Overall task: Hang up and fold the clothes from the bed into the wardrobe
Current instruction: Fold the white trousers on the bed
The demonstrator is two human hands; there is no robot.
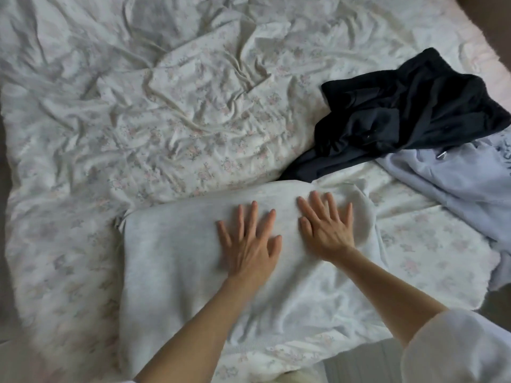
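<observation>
1. The left hand [249,241] lies flat on the white sweatshirt [177,261], palm down, with the fingers straight and spread wide; it holds nothing.
2. The right hand [327,230] lies flat just beside it on the same sweatshirt, also palm down with the fingers spread wide and holding nothing. The two hands are close but do not touch.
3. Both forearms are bare. A white sleeve [459,346] is pushed up on the right arm, near the bottom right corner of the view.
4. The white sweatshirt is spread on the near side of the bed [96,120], close to its near edge, and the hands press on its far part.
5. A black garment [401,117] lies crumpled toward the right edge of the bed, and its lower end touches the far edge of the sweatshirt.
6. A pale lilac garment [453,181] lies at the right edge of the bed, partly under the black one.
7. The bed cover is white with a faint flower pattern and is much wrinkled on the far side.
</observation>
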